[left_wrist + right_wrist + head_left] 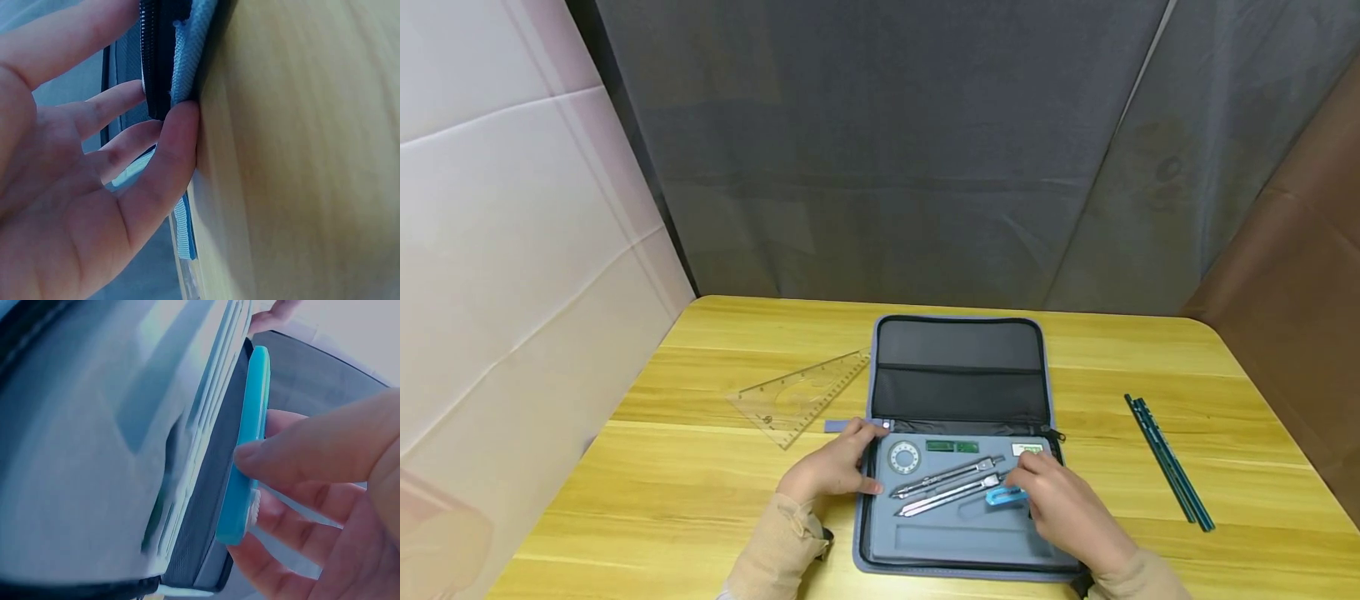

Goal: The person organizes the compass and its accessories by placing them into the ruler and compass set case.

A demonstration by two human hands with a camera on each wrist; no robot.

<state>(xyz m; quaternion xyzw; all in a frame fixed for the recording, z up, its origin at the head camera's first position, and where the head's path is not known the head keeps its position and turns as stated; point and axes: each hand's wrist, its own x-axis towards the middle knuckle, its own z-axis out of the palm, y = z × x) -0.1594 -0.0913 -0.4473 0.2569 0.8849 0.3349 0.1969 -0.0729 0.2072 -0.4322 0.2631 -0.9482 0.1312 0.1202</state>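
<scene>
My right hand (1063,506) pinches a small blue utility knife (245,450) with a white ridged slider, just above the grey tray (883,537) of an open zip case (962,343). My left hand (831,467) rests at the case's left side, thumb over the tray edge and fingertips near the hinge corner. In the left wrist view the fingers (175,144) touch the zipper edge. Two metal compasses (951,493) lie slanted in the tray. A round white-ringed piece (904,457), green cases (952,447) and a white eraser-like block (1027,449) sit along its top.
Left of the case lies a clear set square (797,398), its tip close to the lid. Several dark green pencils (1170,463) lie together on the wooden table (647,492) at the right. Grey cloth (865,150) hangs behind the table.
</scene>
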